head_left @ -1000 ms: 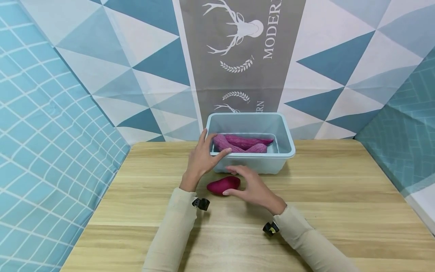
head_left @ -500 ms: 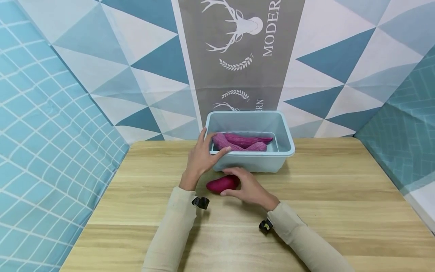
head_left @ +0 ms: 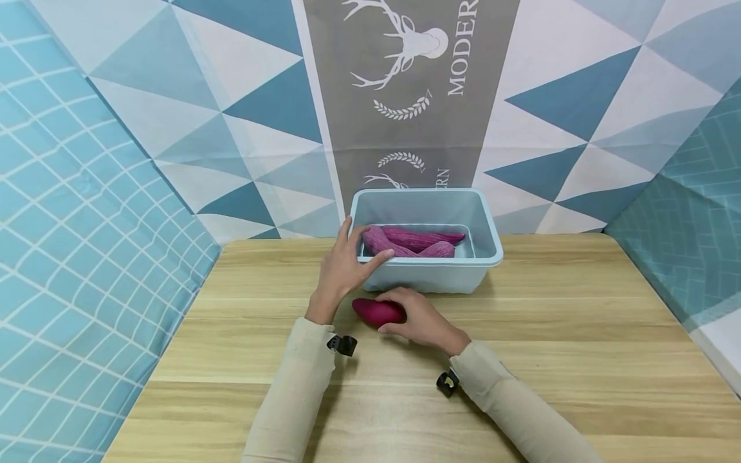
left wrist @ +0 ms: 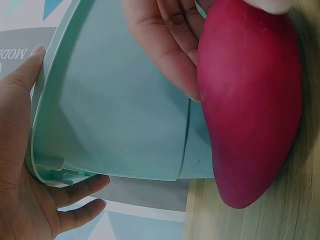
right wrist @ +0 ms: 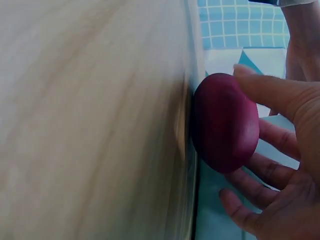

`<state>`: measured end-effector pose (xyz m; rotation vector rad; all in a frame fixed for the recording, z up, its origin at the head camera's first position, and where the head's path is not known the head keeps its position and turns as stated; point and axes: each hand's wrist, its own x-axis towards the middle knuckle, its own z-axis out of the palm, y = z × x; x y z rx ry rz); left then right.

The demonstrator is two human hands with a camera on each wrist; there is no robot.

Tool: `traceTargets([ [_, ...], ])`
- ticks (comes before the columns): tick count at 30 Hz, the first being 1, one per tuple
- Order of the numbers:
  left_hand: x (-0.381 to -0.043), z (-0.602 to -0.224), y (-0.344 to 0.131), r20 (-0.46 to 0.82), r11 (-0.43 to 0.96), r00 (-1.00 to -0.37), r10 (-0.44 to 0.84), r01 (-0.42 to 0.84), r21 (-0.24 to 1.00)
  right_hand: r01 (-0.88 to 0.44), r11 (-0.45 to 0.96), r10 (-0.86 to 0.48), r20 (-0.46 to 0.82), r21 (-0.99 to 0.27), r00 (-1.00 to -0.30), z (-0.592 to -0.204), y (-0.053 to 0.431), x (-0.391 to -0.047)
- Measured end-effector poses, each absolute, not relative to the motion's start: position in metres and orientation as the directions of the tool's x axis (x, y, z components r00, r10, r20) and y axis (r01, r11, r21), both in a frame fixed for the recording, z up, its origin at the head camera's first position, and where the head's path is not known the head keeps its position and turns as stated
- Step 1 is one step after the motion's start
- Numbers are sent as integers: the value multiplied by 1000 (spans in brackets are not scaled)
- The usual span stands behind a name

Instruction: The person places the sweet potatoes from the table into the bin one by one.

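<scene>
A smooth magenta sweet potato (head_left: 379, 312) lies on the wooden table, just in front of a light blue plastic bin (head_left: 428, 278). My right hand (head_left: 425, 321) holds its right end, thumb on the near side and fingers on the far side. In the right wrist view, the thumb presses the sweet potato (right wrist: 225, 122) while the fingers reach behind it. My left hand (head_left: 341, 267) grips the front left corner of the bin, thumb along the front rim. Inside the bin lie several long, wrinkled purple vegetables (head_left: 413, 240); the front wall partly hides them.
The wooden table (head_left: 579, 321) extends to both sides of the bin. Behind it stands a wall covering (head_left: 405, 128) with triangles and a deer print. A blue gridded cloth (head_left: 87, 257) hangs at the left, and a teal one (head_left: 689, 193) at the right.
My right hand has moved slightly left and closed around the sweet potato's right end, where before it hovered with a wider grasp. My left hand has stayed at the bin's corner.
</scene>
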<state>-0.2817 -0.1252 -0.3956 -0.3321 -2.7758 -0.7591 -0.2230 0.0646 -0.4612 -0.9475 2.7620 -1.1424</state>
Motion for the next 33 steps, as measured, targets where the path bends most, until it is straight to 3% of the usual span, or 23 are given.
traceTargets([
  [15,-282,-395,-124,295,837,-943,152,282,469,-470,573,-489,180,-672,-854,-461,60,-221],
  [33,-280,-395,-126,286,838,-947,147,273,473,-520,560,-508,228,-645,-830,-439,68,-209],
])
